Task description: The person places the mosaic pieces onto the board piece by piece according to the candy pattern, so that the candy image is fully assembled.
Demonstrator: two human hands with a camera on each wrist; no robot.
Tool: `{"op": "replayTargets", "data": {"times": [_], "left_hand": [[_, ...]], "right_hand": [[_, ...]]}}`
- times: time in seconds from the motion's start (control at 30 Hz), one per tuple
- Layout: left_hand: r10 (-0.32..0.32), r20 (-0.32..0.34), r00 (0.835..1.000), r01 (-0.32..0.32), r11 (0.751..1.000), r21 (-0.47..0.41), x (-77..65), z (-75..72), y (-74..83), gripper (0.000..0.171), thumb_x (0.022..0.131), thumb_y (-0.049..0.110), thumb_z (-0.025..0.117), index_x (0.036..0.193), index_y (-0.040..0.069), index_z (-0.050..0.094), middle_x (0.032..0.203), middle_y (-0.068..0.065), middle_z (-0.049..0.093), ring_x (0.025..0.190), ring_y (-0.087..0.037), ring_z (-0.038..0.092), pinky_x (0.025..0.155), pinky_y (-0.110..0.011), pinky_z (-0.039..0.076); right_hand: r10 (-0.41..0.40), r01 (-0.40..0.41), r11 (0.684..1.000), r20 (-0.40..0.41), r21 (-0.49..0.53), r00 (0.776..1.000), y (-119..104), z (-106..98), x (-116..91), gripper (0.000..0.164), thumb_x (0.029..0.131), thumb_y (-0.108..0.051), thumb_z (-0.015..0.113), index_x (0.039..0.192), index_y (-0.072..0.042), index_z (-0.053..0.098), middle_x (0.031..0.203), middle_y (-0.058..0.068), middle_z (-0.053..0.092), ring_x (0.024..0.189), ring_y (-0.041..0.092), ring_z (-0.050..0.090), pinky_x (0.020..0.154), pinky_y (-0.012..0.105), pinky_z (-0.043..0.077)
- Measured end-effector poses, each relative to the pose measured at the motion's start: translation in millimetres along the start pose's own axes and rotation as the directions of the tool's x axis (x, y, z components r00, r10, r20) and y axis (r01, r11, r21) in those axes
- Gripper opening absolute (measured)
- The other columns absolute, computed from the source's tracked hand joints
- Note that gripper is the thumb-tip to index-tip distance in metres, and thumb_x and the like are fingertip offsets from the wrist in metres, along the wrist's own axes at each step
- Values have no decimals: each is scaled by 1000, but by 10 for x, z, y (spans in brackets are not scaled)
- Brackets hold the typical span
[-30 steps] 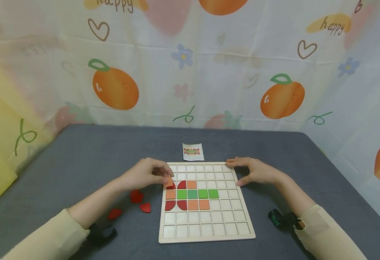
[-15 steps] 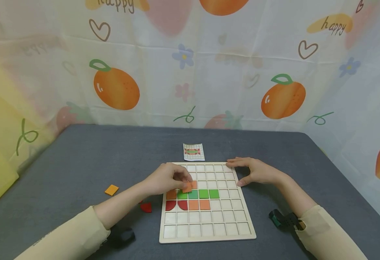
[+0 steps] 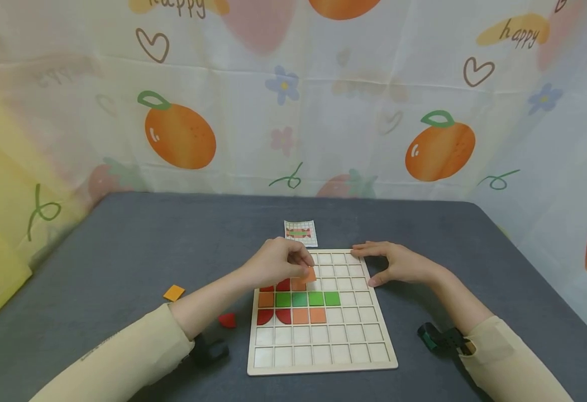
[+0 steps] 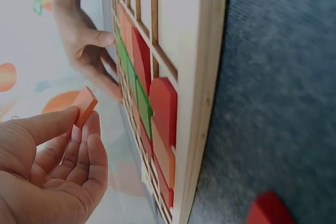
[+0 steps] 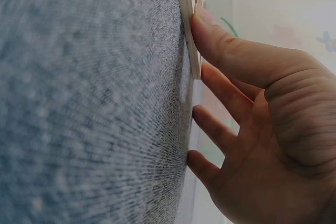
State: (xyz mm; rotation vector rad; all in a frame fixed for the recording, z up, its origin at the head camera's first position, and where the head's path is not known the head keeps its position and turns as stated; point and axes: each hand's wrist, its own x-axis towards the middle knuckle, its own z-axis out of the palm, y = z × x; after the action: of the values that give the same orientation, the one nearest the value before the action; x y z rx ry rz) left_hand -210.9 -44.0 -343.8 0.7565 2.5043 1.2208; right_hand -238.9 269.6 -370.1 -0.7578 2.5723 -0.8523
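L hand (image 3: 279,262) is gripping an orange tile (image 3: 310,275) btwn thumb & forefinger, other fingers curling loosely. Tile's hovering tilted over the far half of the wooden grid board (image 3: 323,369), apart from it per L wrist view; exact cell below: can't tell.

R hand (image 3: 401,265) isn't clasping anything; it's spreading relaxed at the board's far R corner, thumb touching the side edge, forefinger by the corner.

Board's lying flat on the dk. grey tabletop (image 3: 373,220). Counting from far edge, row 4 is holding, L to R, orange, green, teal (image 3: 300,300), green, green. Row 5: two red quarter-rounds (image 3: 283,316), then two orange sqs. Row 3 is showing red pcs & an orange sq., partly hidden by L hand.

Small pattern card (image 3: 300,233) is lying just past the board's far edge. Yellow-orange sq. (image 3: 174,292) and loose red pc. (image 3: 227,320) are lying L of the board. Fruit-print cloth (image 3: 243,139) is hanging behind.
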Motion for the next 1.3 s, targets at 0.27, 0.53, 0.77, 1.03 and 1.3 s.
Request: {"op": "replayTargets", "data": {"times": [0.27, 0.53, 0.77, 1.03, 1.3], "left_hand": [[-41, -5, 999, 41, 999, -21, 168, 159, -36, 6, 86, 9, 73, 91, 10, 74, 83, -5, 73, 72, -8, 61, 69, -22, 49], [-49, -17, 999, 50, 998, 48, 183, 278, -112, 6, 83, 7, 74, 86, 13, 74, 77, -1, 73, 69, -7, 59, 65, -22, 46], [-38, -25, 999, 40, 994, 98, 178, 277, -134, 5, 83, 9, 76, 86, 13, 75, 78, 0, 74, 72, -6, 61, 70, -22, 49], [45, -46, 998, -35, 980, 193, 153, 301, -127, 4, 80, 10, 80, 84, 9, 78, 80, -3, 76, 72, -7, 62, 66, -20, 49], [65, -40, 997, -53, 968, 247, 138, 295, -113, 8, 81, 10, 79, 88, 9, 76, 82, -3, 75, 76, -10, 62, 70, -23, 50]], "right_hand": [[-7, 7, 1000, 0, 5, 1000, -12, -1, -4, 75, 78, -31, 82, 144, -11, 52, 156, 15, 42, 151, 47, 19, 116, 70, 18], [-6, 6, 1000, -1, -1, 1000, -5, -1, -3, 75, 78, -32, 82, 144, -13, 52, 156, 14, 42, 151, 46, 19, 116, 70, 18], [-13, 13, 1000, 1, 13, 1000, 9, 0, -1, 75, 78, -31, 82, 144, -12, 52, 157, 14, 41, 151, 47, 18, 116, 70, 17], [-17, 17, 1000, -1, 17, 1000, 3, 2, -3, 75, 78, -31, 82, 144, -10, 52, 156, 16, 41, 150, 48, 19, 116, 70, 17], [-17, 17, 1000, -2, 12, 1000, -8, 15, -4, 75, 78, -31, 82, 144, -11, 52, 156, 16, 41, 150, 47, 19, 116, 70, 17]]}}
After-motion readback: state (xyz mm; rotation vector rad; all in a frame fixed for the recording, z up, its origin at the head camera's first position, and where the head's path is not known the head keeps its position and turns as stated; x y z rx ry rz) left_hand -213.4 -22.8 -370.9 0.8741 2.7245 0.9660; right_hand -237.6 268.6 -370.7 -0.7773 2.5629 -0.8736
